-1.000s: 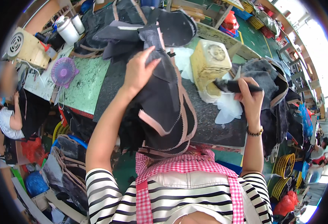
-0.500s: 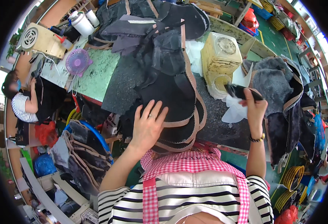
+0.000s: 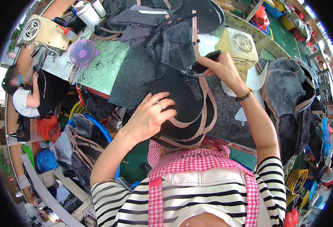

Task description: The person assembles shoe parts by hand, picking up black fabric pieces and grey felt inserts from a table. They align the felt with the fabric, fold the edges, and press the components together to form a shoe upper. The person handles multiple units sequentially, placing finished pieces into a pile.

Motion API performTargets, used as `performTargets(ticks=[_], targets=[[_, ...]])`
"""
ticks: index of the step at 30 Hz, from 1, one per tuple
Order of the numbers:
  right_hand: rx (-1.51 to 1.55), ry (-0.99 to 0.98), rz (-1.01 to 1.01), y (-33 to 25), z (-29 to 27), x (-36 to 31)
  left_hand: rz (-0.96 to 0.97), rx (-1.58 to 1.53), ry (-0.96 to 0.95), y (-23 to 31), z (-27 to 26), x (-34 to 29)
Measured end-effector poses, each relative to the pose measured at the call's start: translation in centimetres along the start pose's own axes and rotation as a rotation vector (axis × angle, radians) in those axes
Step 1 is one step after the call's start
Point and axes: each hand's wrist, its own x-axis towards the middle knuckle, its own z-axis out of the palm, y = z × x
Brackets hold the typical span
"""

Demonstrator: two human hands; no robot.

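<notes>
My left hand [image 3: 151,113] rests with its fingers apart on a black fabric piece [image 3: 174,94], near the curved beige strip along its edge. Several similar pieces lie stacked under it, reaching over the near table edge. Between the fingers and thumb of my right hand [image 3: 222,72] is a dark, wide brush [image 3: 200,67]. Its pale-streaked tip touches or hovers just above the black piece; I cannot tell which. Beyond the right hand stands a yellowish translucent plastic jug [image 3: 238,49], its lower front hidden by that hand.
More dark fabric [image 3: 136,22] is heaped at the back. A purple fan [image 3: 84,53] stands on the left of the green tabletop [image 3: 106,70]. Grey plush pieces [image 3: 284,83] hang at the right. A co-worker [image 3: 24,98] sits at far left.
The brush has moved left in my right hand, from beside the jug's opening to over the black piece. My left hand stays on the fabric, its fingers more bent.
</notes>
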Motion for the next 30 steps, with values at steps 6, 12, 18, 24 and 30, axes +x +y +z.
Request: performTargets(ticks=[6,12,18,24,30], targets=[[-0.057,0.177,-0.166,3.3,1.1,-2.2,0.048,0.043,-0.02,0.0,1.4,0.0],[0.027,-0.037,-0.32,5.6,4.2,-13.2,0.061,0.115,0.022,0.2,3.0,-1.2],[-0.058,0.278,-0.321,5.1,3.3,-10.2,0.002,-0.147,-0.039,0.6,1.0,-0.6],[-0.077,-0.216,-0.608,4.3,5.8,-12.7,-0.149,-0.418,0.154,0.2,2.5,-0.8],[-0.364,-0.122,-0.744,6.1,2.7,-14.2,-0.092,-0.219,0.156,0.6,3.5,-0.8]])
